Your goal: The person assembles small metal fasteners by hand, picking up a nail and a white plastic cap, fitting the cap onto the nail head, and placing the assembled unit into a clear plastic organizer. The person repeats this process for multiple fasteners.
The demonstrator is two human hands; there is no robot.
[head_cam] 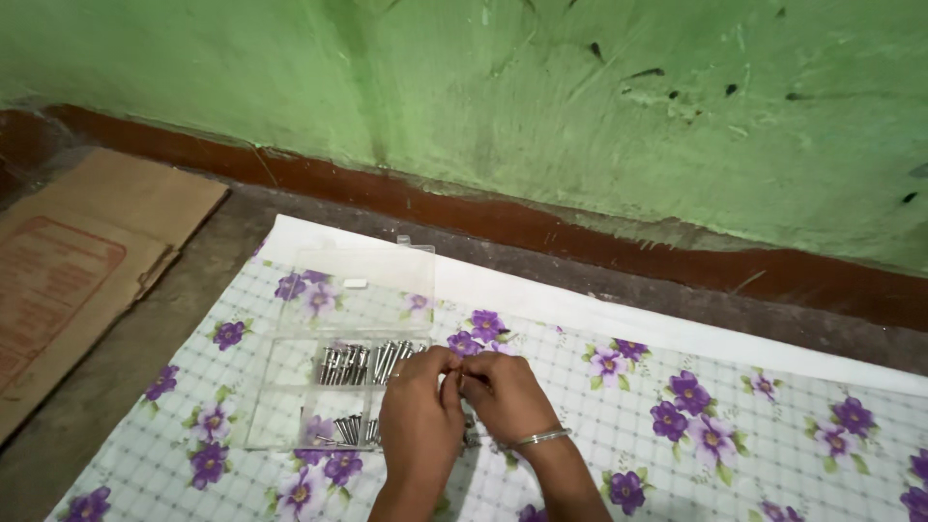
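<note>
Here we see two bare hands brought together over a flowered sheet, white with a fine grid and purple blossoms, spread on a grey floor. The left hand and the right hand meet fingertip to fingertip, and both sets of fingers are curled inward and pinched closed around something very small between them; we cannot tell what that piece is, since the fingers hide it. A thin metal bangle circles the right wrist.

Just to the left of the hands, and partly under the left one, lies a clear plastic organiser box with its hinged lid thrown open and lying flat toward the wall. Inside its compartments we make out bundles of silvery metal screws, one cluster in the upper row close to the left fingertips, and another smaller cluster in the lower row beside the left wrist. The compartments at the left of the box look bare.

Beyond the sheet runs a reddish-brown skirting band at the foot of a scuffed green wall. At the far left a flattened piece of brown cardboard rests on the floor, well apart from the hands.
</note>
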